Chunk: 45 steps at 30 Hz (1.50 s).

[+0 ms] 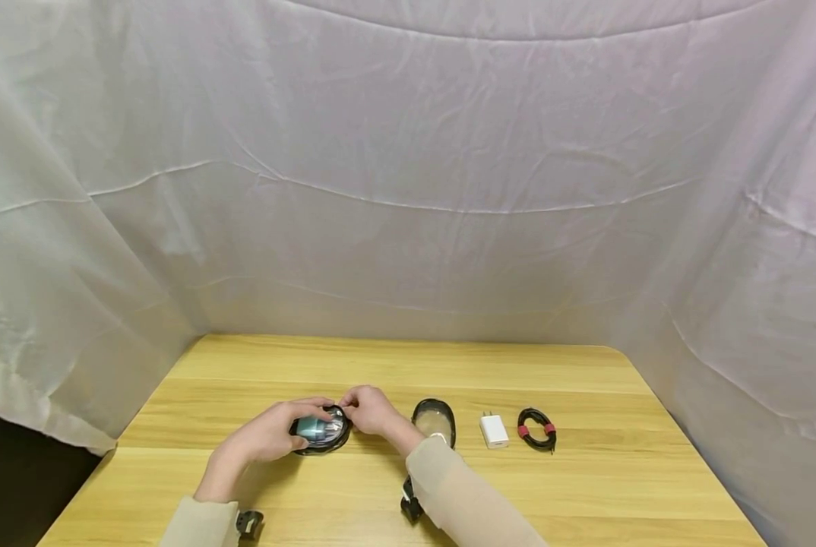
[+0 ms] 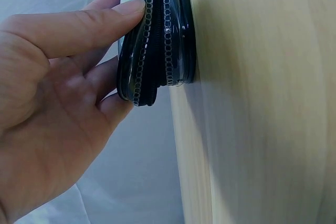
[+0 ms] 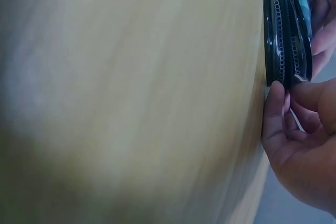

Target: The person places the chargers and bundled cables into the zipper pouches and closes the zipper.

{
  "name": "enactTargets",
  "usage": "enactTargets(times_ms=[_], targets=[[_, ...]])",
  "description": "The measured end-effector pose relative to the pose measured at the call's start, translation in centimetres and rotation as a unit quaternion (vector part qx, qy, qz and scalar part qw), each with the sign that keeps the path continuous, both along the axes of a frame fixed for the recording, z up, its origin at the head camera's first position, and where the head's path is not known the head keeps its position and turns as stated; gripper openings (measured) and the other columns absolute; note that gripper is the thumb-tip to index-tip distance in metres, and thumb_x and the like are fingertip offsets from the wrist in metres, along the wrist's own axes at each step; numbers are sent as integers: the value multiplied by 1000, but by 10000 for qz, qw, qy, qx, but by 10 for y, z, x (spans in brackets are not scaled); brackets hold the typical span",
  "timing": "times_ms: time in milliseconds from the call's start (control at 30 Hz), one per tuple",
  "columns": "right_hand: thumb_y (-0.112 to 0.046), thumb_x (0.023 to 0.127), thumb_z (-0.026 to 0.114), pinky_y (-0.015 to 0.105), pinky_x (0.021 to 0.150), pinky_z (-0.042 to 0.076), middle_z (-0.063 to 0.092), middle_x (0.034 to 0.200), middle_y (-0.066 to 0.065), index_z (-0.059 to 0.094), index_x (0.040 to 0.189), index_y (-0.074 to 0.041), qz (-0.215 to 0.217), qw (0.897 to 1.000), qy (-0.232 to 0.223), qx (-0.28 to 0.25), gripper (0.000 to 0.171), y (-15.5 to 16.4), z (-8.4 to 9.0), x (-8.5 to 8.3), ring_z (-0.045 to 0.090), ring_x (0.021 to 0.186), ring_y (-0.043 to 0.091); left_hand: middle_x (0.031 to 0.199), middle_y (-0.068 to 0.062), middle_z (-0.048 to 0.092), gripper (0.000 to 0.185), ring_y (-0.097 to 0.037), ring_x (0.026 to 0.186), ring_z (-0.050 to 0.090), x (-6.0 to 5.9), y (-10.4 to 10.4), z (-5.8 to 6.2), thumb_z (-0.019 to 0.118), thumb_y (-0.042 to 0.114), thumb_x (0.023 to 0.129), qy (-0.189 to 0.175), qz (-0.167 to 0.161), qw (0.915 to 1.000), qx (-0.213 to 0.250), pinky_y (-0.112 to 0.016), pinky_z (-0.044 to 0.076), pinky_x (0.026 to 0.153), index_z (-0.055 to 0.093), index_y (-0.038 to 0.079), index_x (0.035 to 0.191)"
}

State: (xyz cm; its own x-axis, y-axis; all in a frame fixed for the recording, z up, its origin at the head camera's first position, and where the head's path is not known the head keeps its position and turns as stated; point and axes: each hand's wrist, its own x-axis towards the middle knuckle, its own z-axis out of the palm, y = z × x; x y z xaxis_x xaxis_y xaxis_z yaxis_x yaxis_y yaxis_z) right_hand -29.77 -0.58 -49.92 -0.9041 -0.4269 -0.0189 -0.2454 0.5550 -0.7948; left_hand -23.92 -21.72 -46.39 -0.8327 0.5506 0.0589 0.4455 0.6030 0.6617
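A small oval zippered pouch (image 1: 326, 430) with black trim and a clear cover lies on the table, something teal and white showing through. My left hand (image 1: 267, 434) holds it from the left, thumb and fingers across its sides; in the left wrist view the thumb presses beside the zipper teeth (image 2: 168, 35). My right hand (image 1: 375, 411) pinches the pouch's far right end. The right wrist view has my right thumb and fingers together at the end of the zipper (image 3: 287, 51); whatever sits between the fingertips is hidden.
Right of my hands lies another oval black-rimmed item (image 1: 453, 425) with a see-through middle, partly behind my right forearm. Farther right are a white plug charger (image 1: 494, 431) and a coiled black cable (image 1: 527, 414) with red ties. Pale cloth (image 1: 408, 251) hangs around the wooden table (image 1: 586, 486).
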Motion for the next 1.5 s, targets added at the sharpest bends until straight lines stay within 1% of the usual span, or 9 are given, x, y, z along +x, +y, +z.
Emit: enactTargets(times_ms=[300, 467, 667, 800, 967, 1200, 1367, 1500], targets=[[-1, 103, 59, 18, 52, 48, 67, 85, 4, 70, 92, -2, 85, 9994, 21, 336, 16, -1, -1, 0, 55, 59, 7, 153, -19, 53, 51, -51, 139, 46, 0, 1, -1, 71, -15, 81, 28, 0, 10000, -35, -66, 42, 110, 72, 5, 128], [-2, 104, 59, 18, 51, 47, 65, 84, 3, 69, 92, -3, 66, 9993, -19, 357, 15, -1, -2, 0, 55, 58, 7, 153, -19, 53, 50, -52, 139, 46, -1, 0, -4, 73, -14, 81, 0, 27, 10000, -24, -66, 42, 110, 72, 4, 128], [-4, 105, 59, 19, 52, 46, 65, 84, 3, 69, 94, -3, 96, 9990, -75, 428, 15, -1, -2, -1, 55, 59, 8, 153, -20, 53, 48, -53, 140, 44, 1, 1, -2, 72, -13, 83, -58, 72, 9999, -44, -66, 41, 110, 72, 3, 128], [-4, 105, 59, 19, 52, 45, 64, 82, 2, 69, 93, -3, 82, 9990, -87, 422, 16, 0, -2, -1, 54, 60, 8, 153, -20, 53, 47, -54, 141, 43, 2, 2, -1, 72, -12, 85, -36, 87, 9999, -104, -68, 40, 111, 72, 3, 129], [-4, 105, 58, 19, 52, 43, 63, 79, 1, 70, 93, -3, 93, 9990, -97, 423, 17, 0, -1, 0, 53, 59, 8, 153, -18, 53, 48, -53, 141, 43, 2, 3, -3, 71, -12, 85, 9, 164, 9995, -258, -67, 40, 110, 73, 5, 129], [-5, 106, 57, 21, 54, 45, 62, 76, 1, 70, 94, -3, 53, 9988, -282, 390, 18, 5, 3, 3, 55, 60, 9, 154, -18, 52, 48, -53, 142, 41, 1, 5, -3, 70, -12, 85, -59, 262, 9991, -337, -67, 39, 111, 72, 4, 130], [-8, 107, 57, 21, 53, 44, 63, 70, 3, 72, 96, -5, 137, 9984, -200, 506, 19, 10, 4, 5, 55, 57, 10, 155, -17, 51, 48, -53, 142, 41, 2, 7, -2, 70, -12, 85, -104, 337, 9986, -401, -66, 40, 110, 72, 4, 130], [-8, 107, 57, 20, 53, 42, 62, 67, 3, 70, 94, -6, 160, 9984, -126, 531, 19, 12, 3, 7, 53, 56, 9, 155, -17, 51, 48, -53, 141, 42, 2, 8, -2, 70, -13, 85, -94, 359, 9983, -439, -66, 41, 110, 72, 4, 131]])
